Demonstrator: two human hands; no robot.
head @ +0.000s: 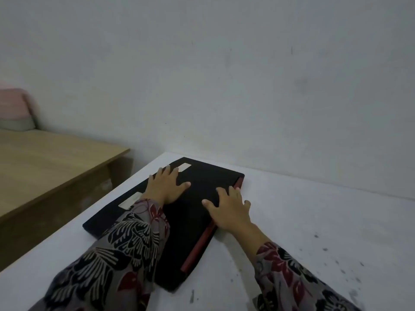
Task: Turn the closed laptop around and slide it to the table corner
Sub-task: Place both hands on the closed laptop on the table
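Note:
A closed black laptop (197, 194) with a red strip along its right edge and two pale stickers on its lid lies on the white table (314, 221), close to the table's far left corner by the wall. My left hand (167, 187) rests flat on the lid with fingers spread. My right hand (229, 209) lies flat across the laptop's right edge, fingers spread, partly on the lid and partly over the red strip. Both patterned sleeves cover the laptop's near part.
A grey wall (224, 86) runs right behind the table's far edge. A wooden table (56, 158) stands lower to the left, across a narrow gap. A pink and grey cushion (15, 108) sits at its far end. Dark specks mark the white table's right side.

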